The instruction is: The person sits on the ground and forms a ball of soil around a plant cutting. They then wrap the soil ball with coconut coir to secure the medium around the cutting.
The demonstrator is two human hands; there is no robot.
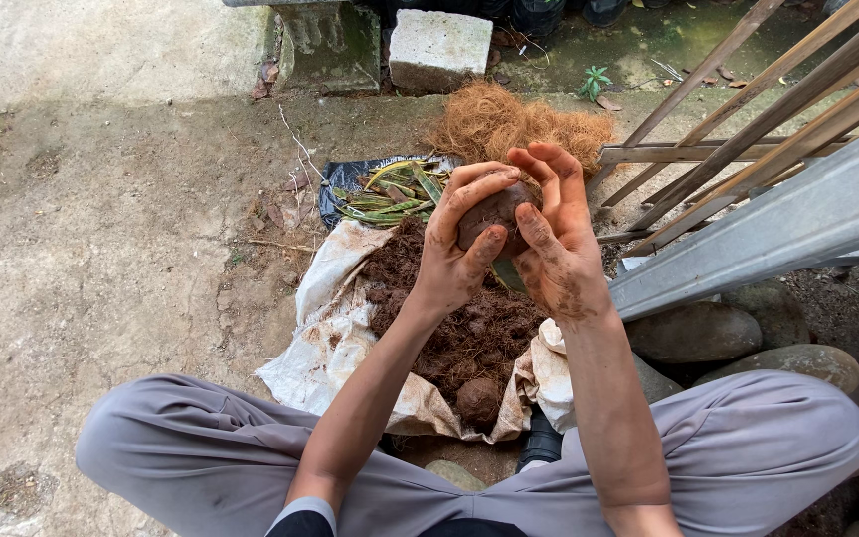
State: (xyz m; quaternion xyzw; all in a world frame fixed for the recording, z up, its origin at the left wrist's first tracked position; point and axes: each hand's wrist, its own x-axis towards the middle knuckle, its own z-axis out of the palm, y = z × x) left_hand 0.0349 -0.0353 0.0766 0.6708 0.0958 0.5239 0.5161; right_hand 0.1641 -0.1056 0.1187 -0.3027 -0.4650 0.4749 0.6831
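From the head view, we see the left hand [459,249] and right hand [554,244] together grasping a soil ball [494,214], fingers wrapped round it from both sides, above the sack [335,328]. The sack lies on the ground between the person's knees and carries a soil heap [459,328]; a second ball [477,400] sits at the heap's near edge. Beyond the sack lie green leaves [395,194] on black plastic, and a fibre clump [514,124] just right of them. Stones [698,333] rest right of the sack.
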